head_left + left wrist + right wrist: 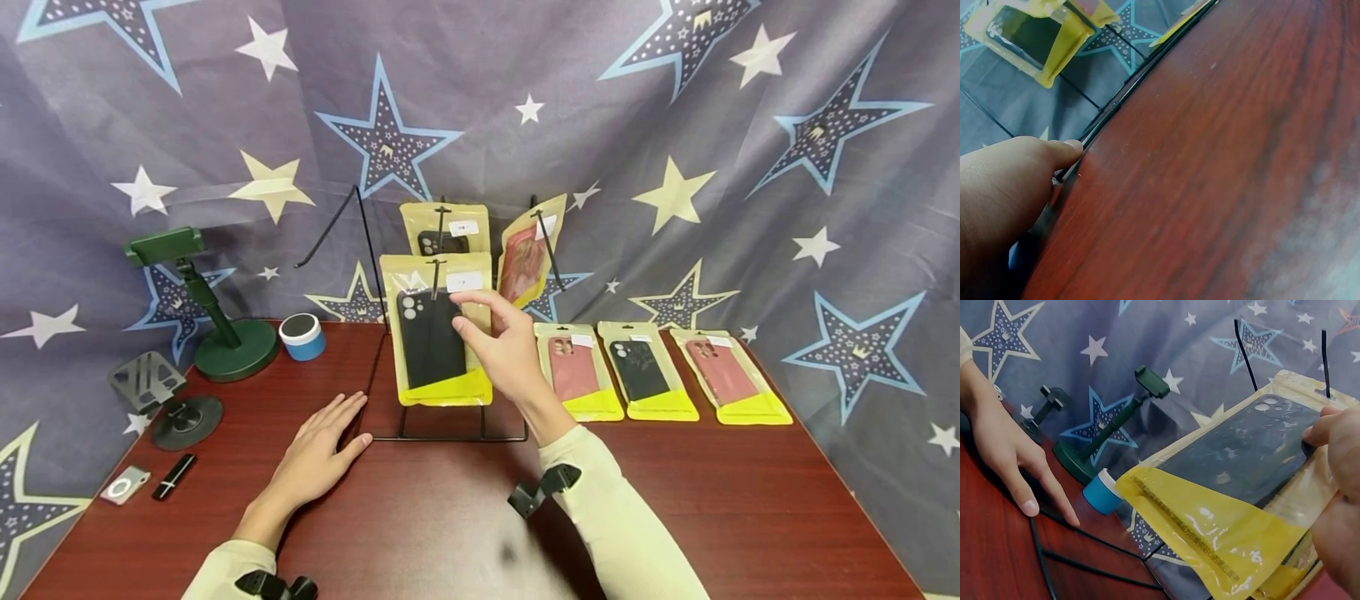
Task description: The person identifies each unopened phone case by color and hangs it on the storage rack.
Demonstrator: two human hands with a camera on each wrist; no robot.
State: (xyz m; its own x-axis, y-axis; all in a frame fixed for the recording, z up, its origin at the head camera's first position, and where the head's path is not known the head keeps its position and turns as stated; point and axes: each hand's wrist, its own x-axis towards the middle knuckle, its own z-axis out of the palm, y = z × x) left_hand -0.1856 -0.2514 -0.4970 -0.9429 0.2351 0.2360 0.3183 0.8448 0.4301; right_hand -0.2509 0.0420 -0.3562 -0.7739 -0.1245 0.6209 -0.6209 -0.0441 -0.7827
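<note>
The left hand (322, 442) lay with its fingers extended on the red-brown table (420, 525), at the front left corner of the black wire rack (457, 439). The right hand (510, 346) had thumb and index finger bent at the right edge of the black phone case package (431, 346), which hung from the rack's front hook; whether they pinched it could not be told. Another 3 packages (645, 375) lay toward the table's back right corner.

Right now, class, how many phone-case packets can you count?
6. On the rack: front packet, back packet, side packet. On the table, right of it: left packet, middle packet, right packet. More could hang hidden behind.
</note>
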